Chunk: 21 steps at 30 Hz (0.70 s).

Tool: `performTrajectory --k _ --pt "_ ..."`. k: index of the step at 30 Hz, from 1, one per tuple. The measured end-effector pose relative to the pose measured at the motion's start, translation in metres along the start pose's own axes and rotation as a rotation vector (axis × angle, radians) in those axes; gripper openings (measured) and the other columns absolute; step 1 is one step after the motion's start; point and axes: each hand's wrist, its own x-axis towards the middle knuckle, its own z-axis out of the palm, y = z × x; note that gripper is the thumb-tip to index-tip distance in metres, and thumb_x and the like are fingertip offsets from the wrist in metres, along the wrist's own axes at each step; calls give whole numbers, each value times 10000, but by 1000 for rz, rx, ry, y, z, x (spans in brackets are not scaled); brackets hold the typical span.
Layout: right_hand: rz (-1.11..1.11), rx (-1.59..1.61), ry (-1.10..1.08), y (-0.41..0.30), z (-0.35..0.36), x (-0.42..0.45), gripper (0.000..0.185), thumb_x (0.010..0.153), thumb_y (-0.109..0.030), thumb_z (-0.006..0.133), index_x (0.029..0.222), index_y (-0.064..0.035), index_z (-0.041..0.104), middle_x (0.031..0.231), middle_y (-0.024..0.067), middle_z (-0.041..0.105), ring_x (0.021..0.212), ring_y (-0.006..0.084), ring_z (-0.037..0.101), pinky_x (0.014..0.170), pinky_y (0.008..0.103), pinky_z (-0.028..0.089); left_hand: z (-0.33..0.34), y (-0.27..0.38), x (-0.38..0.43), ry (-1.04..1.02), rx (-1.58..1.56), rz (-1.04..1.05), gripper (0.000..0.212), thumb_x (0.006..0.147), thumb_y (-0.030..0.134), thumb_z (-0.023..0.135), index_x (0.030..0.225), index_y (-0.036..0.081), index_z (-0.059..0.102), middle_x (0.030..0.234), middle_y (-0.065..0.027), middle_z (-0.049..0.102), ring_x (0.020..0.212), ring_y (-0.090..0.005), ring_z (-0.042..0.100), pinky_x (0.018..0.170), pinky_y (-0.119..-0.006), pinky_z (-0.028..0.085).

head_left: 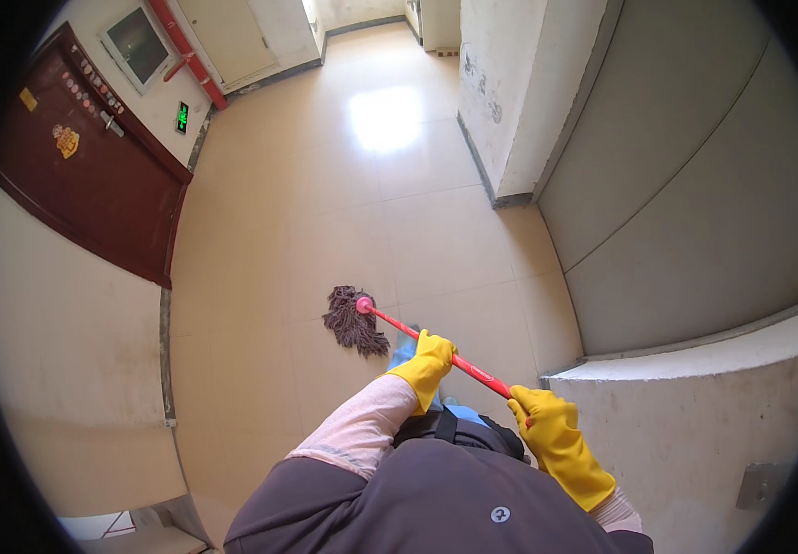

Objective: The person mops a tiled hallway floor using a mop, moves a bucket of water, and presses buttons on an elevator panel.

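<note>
A string mop with a brown-grey head [354, 325] and a pink socket lies against the beige tiled floor [337, 235], ahead of my feet. Its red handle [479, 372] slants from the head down to the right, across the front of my body. My left hand [432, 360], in a yellow rubber glove, is closed around the middle of the handle. My right hand [544, 415], in a matching glove, grips the handle near its upper end. The fingers' undersides are partly hidden on both hands.
On the left are a dark red door [94, 152], a lit green sign [182, 118] and a red pipe [188, 52]. Grey metal panels [676, 194] and a wall corner [513, 197] stand on the right. A low pale wall [676, 415] is beside my right arm.
</note>
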Motion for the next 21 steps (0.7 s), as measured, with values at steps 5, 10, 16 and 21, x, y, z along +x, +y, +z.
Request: performTrajectory --k 5,10,16,21 --pt "77 54 35 47 -3 95 106 814 -137 664 915 -112 639 739 102 621 649 312 582 563 378 455 -36 -14 110 -39 56 22 140 735 202 611 765 298 708 742 8 684 779 -205 665 871 -441 349" --pt "292 35 64 9 -6 188 178 803 -199 683 978 -166 669 714 83 635 629 281 613 557 370 470 -95 -66 181 -110 77 107 131 773 210 609 803 280 715 835 2 702 867 -221 666 960 -472 346" --pt "488 211 -151 24 -2 330 279 794 -171 649 1064 -99 659 814 155 669 653 242 662 646 335 520 -142 -126 290 -111 123 53 135 719 214 642 807 299 699 826 34 655 988 -182 562 940 -481 330" --pt "600 379 -380 20 -5 444 349 803 -133 659 1146 -78 628 815 129 678 600 183 669 602 287 530 -169 -192 348 -9 -57 -2 175 708 168 646 850 265 676 843 27 641 992 -192 545 907 -454 342"
